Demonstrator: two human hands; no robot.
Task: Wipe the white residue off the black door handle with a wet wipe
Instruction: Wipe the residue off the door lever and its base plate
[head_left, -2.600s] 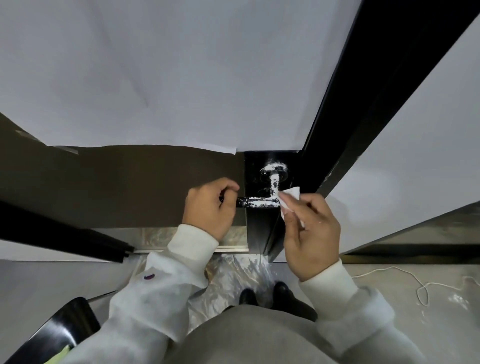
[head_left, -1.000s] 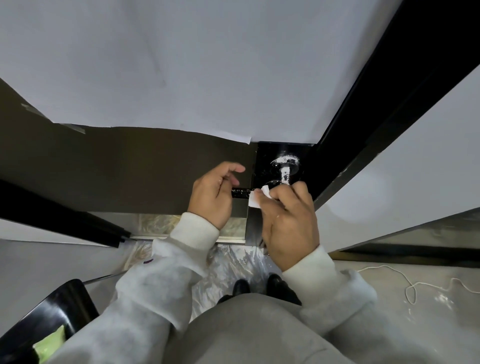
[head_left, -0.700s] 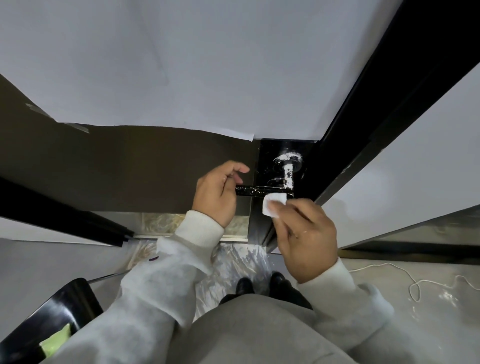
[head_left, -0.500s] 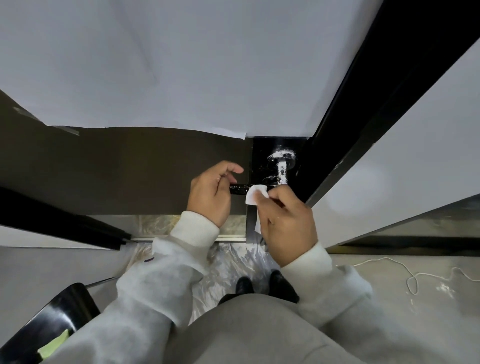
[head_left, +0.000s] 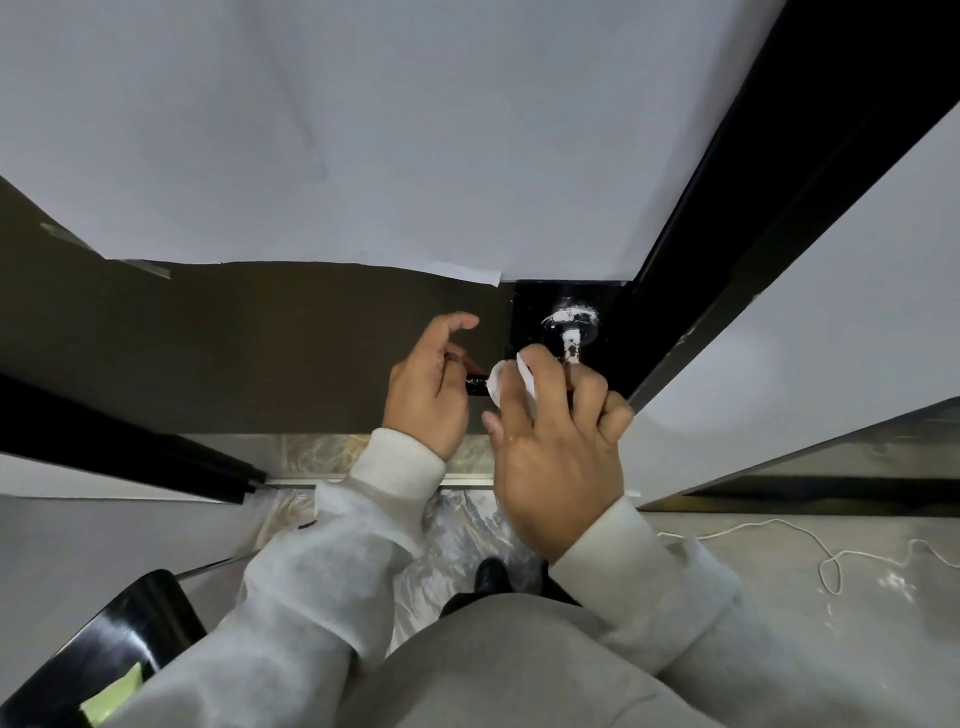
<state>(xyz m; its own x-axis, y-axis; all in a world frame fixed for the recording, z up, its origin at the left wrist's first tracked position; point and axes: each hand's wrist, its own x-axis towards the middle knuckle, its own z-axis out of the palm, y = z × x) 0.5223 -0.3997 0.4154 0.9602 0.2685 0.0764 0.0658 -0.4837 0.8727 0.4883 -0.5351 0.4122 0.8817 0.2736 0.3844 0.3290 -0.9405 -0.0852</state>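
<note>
The right hand (head_left: 558, 457) is gripping the white wet wipe (head_left: 498, 387) around the black metal door handle (head_left: 570, 332); the left hand (head_left: 428, 395) is pinching the lever end. Better to rub firmly toward the still-white neck.

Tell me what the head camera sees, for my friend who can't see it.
The right hand rubs a wet wipe along a black door handle while the left hand holds its end. White residue shows near the round base.
</note>
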